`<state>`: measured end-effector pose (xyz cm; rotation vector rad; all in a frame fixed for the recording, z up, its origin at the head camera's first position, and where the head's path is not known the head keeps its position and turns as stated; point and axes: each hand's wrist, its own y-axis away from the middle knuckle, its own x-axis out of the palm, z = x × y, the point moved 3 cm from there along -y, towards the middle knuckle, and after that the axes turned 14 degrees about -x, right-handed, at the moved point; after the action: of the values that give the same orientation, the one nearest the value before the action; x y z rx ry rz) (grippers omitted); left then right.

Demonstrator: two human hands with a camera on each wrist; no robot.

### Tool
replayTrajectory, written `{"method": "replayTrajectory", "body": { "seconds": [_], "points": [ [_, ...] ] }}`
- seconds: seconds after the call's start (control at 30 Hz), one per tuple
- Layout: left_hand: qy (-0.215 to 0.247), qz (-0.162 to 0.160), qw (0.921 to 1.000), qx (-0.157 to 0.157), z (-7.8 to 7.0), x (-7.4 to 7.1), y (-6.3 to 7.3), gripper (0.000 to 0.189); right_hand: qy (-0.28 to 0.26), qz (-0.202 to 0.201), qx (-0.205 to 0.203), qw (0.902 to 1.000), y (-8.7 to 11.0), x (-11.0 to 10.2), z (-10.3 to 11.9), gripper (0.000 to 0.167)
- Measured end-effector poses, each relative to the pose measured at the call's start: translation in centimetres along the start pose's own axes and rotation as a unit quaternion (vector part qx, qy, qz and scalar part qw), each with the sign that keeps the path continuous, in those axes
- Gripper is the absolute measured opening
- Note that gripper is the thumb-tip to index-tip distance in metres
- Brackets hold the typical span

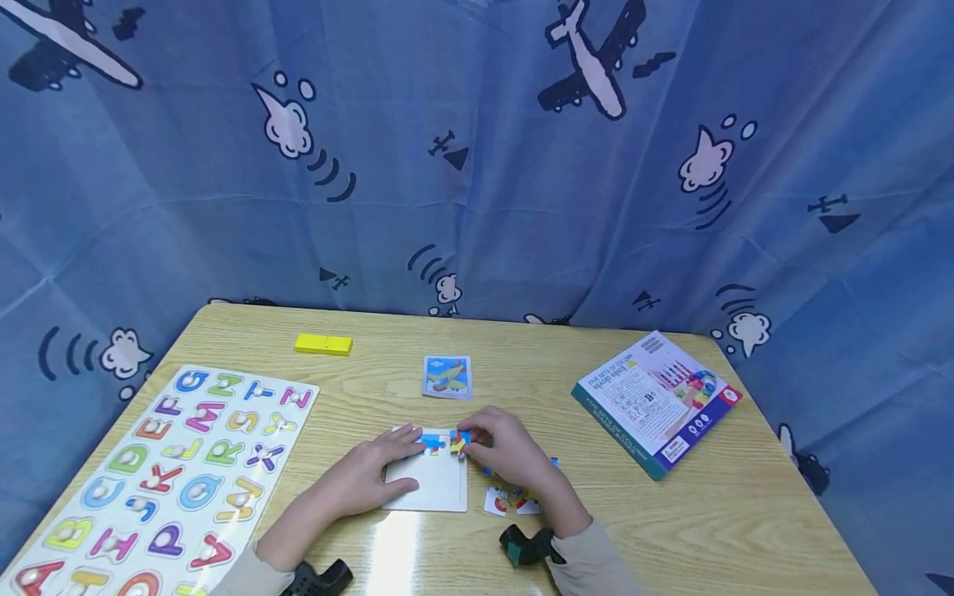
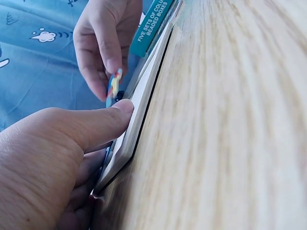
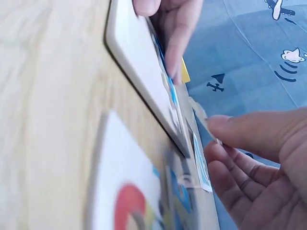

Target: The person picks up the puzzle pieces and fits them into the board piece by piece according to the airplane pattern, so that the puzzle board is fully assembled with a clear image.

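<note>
A white puzzle board [image 1: 431, 490] lies on the table, with blue jigsaw pieces [image 1: 433, 444] along its far edge. My left hand [image 1: 365, 473] rests on the board's left side; its thumb [image 2: 103, 125] lies across the near part and its fingers reach the laid pieces. Over the far right corner, my right hand [image 1: 513, 447] pinches a red, yellow and blue puzzle piece [image 1: 460, 442] between thumb and fingertips. In the right wrist view that puzzle piece [image 3: 201, 117] is tilted up on edge above the board. Loose puzzle pieces [image 1: 501, 502] lie right of the board, partly under my right forearm.
Beyond the board lies a picture card [image 1: 447, 377] with a yellow airplane. A large alphabet board [image 1: 160, 488] covers the left side. A yellow box [image 1: 324, 344] sits at the back left, a beaded-boxes carton [image 1: 656, 401] at the right. Behind the table hangs a blue curtain [image 1: 477, 207].
</note>
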<state>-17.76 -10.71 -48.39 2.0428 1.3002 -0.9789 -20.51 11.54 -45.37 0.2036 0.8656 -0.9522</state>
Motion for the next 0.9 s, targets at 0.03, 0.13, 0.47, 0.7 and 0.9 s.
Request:
{"method": "replayTrajectory", "body": {
  "seconds": [0.03,0.13,0.47,0.7,0.9],
  "points": [
    [0.0,-0.001,1.0,0.0,0.0,0.0,0.0,0.053,0.004,0.002,-0.002,1.0,-0.2,0.2,0.1,0.022],
    [-0.001,-0.002,1.0,0.002,-0.1,0.0,0.0,0.053,0.008,0.008,0.0,0.9999,-0.5,0.6,0.1,0.022],
    [0.002,0.005,1.0,-0.008,-0.1,-0.1,-0.1,0.054,0.019,0.027,0.004,0.9994,-1.1,1.5,0.3,0.022],
    [0.005,0.007,0.9999,-0.006,0.0,0.0,-0.1,0.053,0.079,0.028,-0.015,0.9964,-1.2,1.8,1.0,0.023],
    [0.008,0.008,0.9999,-0.006,0.0,0.0,0.0,0.053,0.106,0.024,-0.024,0.9938,-1.2,2.0,1.3,0.022]
  ]
}}
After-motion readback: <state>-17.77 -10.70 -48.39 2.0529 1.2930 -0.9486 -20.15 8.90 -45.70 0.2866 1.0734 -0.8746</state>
